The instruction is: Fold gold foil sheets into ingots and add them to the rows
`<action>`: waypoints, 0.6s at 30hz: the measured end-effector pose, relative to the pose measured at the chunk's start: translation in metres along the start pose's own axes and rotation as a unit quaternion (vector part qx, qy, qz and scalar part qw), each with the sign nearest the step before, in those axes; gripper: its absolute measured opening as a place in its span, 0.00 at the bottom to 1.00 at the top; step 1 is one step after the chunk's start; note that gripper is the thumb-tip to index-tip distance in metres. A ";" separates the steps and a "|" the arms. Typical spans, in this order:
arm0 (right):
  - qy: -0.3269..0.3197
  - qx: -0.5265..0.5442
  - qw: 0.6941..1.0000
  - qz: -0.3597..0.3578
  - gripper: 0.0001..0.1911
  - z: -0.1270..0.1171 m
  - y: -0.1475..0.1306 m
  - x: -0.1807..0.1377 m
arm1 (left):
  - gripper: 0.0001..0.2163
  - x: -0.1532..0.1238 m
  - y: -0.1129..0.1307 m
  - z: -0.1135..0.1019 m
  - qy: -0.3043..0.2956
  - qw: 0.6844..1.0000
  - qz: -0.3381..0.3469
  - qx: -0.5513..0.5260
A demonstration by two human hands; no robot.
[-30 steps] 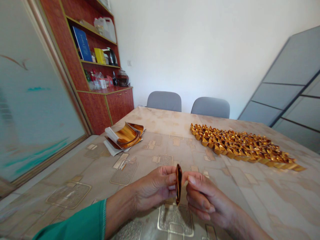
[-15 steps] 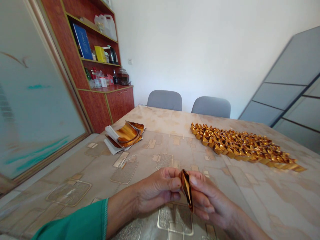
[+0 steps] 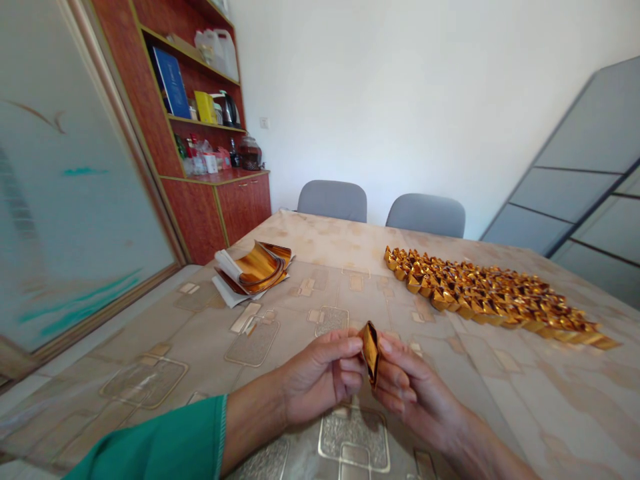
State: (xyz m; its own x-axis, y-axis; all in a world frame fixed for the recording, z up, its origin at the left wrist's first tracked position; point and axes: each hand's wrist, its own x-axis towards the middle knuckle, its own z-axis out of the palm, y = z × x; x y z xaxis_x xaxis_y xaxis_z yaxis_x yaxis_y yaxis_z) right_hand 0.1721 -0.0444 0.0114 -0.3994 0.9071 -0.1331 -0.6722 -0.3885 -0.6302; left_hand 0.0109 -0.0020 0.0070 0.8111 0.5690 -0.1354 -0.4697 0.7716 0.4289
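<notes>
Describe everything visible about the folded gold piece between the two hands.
The folded gold piece is small and shiny, like metallic paper or foil. It is a narrow, boat-like shape, tapering to a point at top and bottom, with dark edges around a gold middle. It stands on end, leaning slightly, above the patterned table cover. The left hand grips its left side near the top; the right hand holds its right side. Its far side is hidden.

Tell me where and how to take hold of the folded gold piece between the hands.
The folded gold piece is probably best pinched lightly by its two long sides, left hand from the left, right hand from the right, since it is nearly upright, long and narrow, with pointed ends above and below.
</notes>
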 end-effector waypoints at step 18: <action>0.060 -0.021 0.998 -0.002 0.19 -0.009 0.010 0.005 | 0.19 0.002 -0.004 0.002 0.111 0.979 0.131 0.108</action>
State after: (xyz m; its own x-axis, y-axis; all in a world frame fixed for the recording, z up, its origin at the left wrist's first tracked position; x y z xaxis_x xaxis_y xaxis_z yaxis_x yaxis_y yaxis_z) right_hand 0.1693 -0.0426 -0.0026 -0.3181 0.9223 -0.2196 -0.6459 -0.3803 -0.6620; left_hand 0.0157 -0.0047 0.0069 0.5658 0.8058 -0.1750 -0.5473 0.5257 0.6512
